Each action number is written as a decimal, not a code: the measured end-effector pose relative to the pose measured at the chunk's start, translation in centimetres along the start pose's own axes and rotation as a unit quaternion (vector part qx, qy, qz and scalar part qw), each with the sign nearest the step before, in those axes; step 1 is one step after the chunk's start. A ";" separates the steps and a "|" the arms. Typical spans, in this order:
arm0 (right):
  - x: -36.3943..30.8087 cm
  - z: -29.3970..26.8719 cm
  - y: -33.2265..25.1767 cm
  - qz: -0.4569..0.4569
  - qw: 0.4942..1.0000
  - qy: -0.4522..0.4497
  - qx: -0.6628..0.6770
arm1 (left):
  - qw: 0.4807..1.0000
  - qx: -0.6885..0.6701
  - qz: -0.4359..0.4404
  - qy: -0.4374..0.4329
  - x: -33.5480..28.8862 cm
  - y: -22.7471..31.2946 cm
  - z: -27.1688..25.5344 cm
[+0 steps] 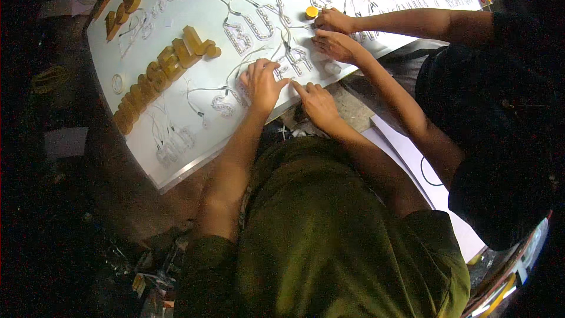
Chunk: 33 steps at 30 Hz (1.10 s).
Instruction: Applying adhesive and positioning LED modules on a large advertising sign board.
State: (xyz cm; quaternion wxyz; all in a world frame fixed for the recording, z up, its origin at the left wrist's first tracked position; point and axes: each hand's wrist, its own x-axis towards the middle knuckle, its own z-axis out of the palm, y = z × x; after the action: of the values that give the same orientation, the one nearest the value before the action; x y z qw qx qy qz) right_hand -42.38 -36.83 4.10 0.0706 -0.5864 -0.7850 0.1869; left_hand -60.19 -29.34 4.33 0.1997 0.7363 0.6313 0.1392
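Note:
My left hand (263,87) rests on the white board (176,88) with its fingers spread and its thumb stretched to the right. Beside and partly beneath it lies a letter-shaped outline of light strip (223,106) with thin wires. Just right of it, my right hand (319,106) lies at the board's near edge, index finger stretched out toward my left thumb. Between and beyond the two hands sits another letter-shaped light strip (299,62); its lower left neighbour is partly hidden by my left fingers. I see nothing gripped in either hand.
Gold block letters (168,73) stand in a row on the left, with more gold letters (132,1) behind. At right, another person's hands (334,35) work near a yellow round cap (311,13). Wired light strips (238,35) cover the board's middle. A tape roll (117,84) lies left.

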 end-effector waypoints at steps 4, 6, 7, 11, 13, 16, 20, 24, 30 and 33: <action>0.1 0.1 0.0 -0.001 1.000 0.001 0.013 | 1.000 -0.002 0.007 -0.003 -0.6 -0.3 -0.3; 0.1 0.1 0.0 -0.003 1.000 -0.003 0.008 | 1.000 -0.006 0.018 0.013 -1.6 -0.7 -0.7; 0.1 0.1 0.0 -0.003 1.000 -0.008 0.004 | 0.999 -0.011 0.024 0.029 -2.4 -1.1 -1.0; 0.1 -0.2 -0.2 -0.001 1.000 -0.020 0.008 | 1.000 -0.009 -0.017 0.006 -6.7 -2.5 -3.1; 0.2 -0.1 -0.1 0.000 0.999 -0.034 0.022 | 0.999 -0.010 -0.025 0.021 -9.8 -4.0 -3.9; 0.1 0.0 0.4 0.003 0.999 -0.045 0.020 | 0.998 0.003 -0.058 0.023 -13.4 -4.9 -4.6; 0.1 -0.5 0.2 -0.003 0.999 -0.024 0.040 | 0.992 0.001 -0.124 0.002 -17.1 -5.8 -6.0; 0.4 0.2 -0.1 -0.008 1.000 -0.017 0.013 | 0.986 -0.009 -0.163 -0.022 -19.0 -6.7 -7.1; 0.1 0.7 -1.6 0.033 0.998 -0.035 -0.028 | 0.980 -0.025 -0.192 -0.033 -18.4 -10.7 -9.5; 0.0 0.9 -2.3 0.065 0.997 -0.034 -0.032 | 0.980 -0.029 -0.193 -0.029 -18.0 -14.3 -11.4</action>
State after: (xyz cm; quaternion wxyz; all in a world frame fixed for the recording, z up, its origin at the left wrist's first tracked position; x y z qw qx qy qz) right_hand -44.72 -37.59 4.17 0.0123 -0.6316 -0.7526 0.1858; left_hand -80.91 -44.00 8.52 0.2622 0.5979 0.7515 0.0947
